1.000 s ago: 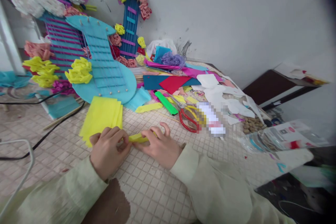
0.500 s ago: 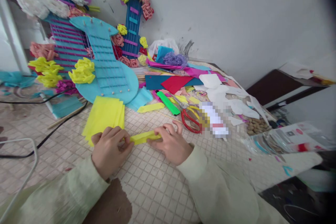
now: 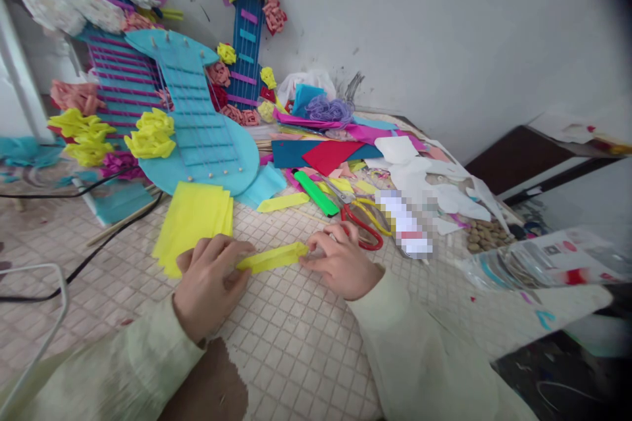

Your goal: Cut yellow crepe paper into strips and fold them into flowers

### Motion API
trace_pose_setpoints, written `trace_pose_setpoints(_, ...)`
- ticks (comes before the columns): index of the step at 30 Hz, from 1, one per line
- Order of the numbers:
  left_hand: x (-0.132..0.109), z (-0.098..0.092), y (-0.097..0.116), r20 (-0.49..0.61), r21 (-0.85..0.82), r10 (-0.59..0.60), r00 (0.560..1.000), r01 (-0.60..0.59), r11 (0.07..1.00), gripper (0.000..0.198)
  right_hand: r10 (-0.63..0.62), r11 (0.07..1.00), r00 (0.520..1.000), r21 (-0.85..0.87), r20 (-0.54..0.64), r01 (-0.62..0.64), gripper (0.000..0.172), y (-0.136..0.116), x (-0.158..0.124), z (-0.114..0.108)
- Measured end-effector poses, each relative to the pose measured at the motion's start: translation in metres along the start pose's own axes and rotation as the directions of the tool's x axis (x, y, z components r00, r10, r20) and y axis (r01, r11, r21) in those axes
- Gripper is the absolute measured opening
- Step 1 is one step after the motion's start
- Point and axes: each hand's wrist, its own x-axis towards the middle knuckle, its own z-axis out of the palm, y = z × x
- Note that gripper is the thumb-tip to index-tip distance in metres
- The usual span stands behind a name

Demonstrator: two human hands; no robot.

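A folded yellow strip (image 3: 274, 257) lies between my two hands, just above the tiled-pattern table top. My left hand (image 3: 212, 283) is closed on its left end, thumb and fingers pinched together. At the strip's right end, my right hand (image 3: 343, 262) pinches the tip with its thumb and fingers. A stack of yellow sheets (image 3: 192, 220) lies beside and partly behind my left hand. Another flat yellow strip (image 3: 283, 202) rests farther back, near a green cutter (image 3: 316, 193) and red-handled scissors (image 3: 365, 230).
Blue guitar shapes (image 3: 197, 125) with yellow flowers (image 3: 151, 133) stand at the back left. Blue and red sheets (image 3: 328, 156), purple yarn (image 3: 330, 110) and white scraps (image 3: 434, 187) lie behind. A clear plastic package (image 3: 538, 263) is at the right; a black cable (image 3: 81, 266) crosses the left.
My right hand has shifted slightly right, and more of the yellow strip shows between my hands. The whole view has moved a little.
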Motion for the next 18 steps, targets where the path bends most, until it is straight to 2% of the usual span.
trace_pose_setpoints(4, -0.003, 0.005, 0.001, 0.025, -0.053, 0.147, 0.989, -0.145, 0.988, 0.036, -0.02, 0.999, 1.0, 0.043, -0.023, 0.021, 0.025, 0.002, 0.001, 0.002)
trace_pose_setpoints(7, -0.004, 0.008, 0.002, 0.014, -0.056, 0.188, 0.982, -0.187, 0.981, 0.04, -0.062, 0.992, 0.996, 0.106, -0.058, 0.068, 0.026, 0.002, 0.005, 0.004)
trace_pose_setpoints(12, -0.001, 0.008, -0.004, 0.039, -0.074, 0.206, 0.978, -0.202, 0.976, 0.034, -0.166, 0.973, 0.986, 0.155, -0.031, 0.169, 0.025, 0.001, 0.017, 0.01)
trace_pose_setpoints(18, 0.001, 0.008, -0.003, 0.009, -0.069, 0.168, 0.986, -0.167, 0.984, 0.02, -0.102, 0.97, 0.995, 0.219, -0.015, 0.103, 0.012, -0.003, 0.026, 0.017)
